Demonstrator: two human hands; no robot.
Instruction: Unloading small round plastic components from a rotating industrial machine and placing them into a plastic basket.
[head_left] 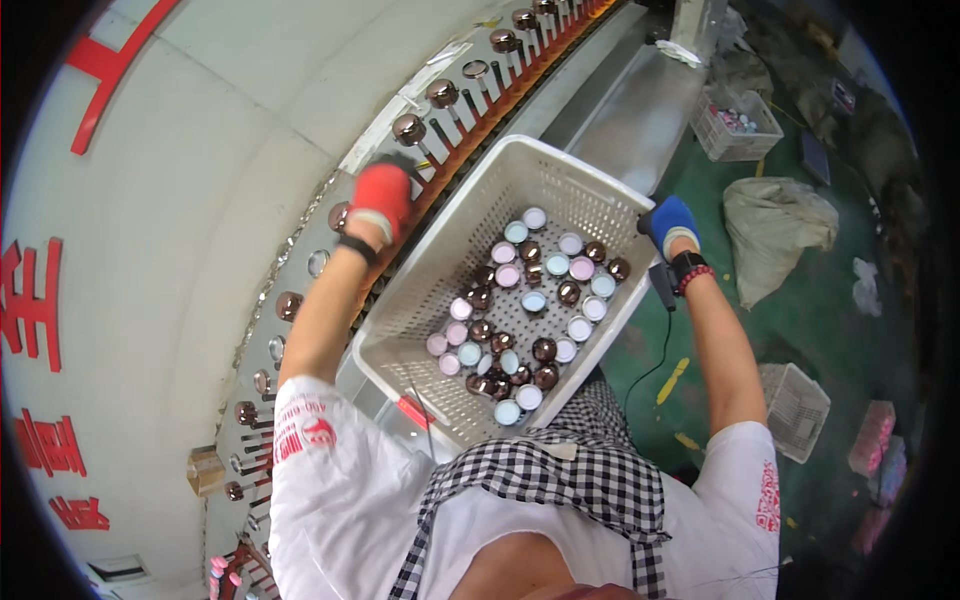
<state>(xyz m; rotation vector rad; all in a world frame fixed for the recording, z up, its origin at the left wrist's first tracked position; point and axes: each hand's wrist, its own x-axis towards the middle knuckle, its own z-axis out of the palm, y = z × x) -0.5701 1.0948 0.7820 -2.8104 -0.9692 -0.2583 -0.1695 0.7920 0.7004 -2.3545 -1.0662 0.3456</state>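
Note:
My left hand, in a red glove with dark fingertips, reaches over the row of spindles left of the basket. Motion blurs its fingers, so I cannot tell if it holds anything. Beside it stands a shiny brown rounded cap on a spindle. At the far right corner of a light grey plastic basket, my right hand, gloved in blue, is closed on the rim. Inside the basket lie many small round caps, some shiny brown, others showing pale pink or light blue faces.
A curved conveyor line carries upright spindles, several topped with shiny caps. A black device with a cord hangs by my right wrist. On the green floor are a cloth sack, a filled crate and another crate.

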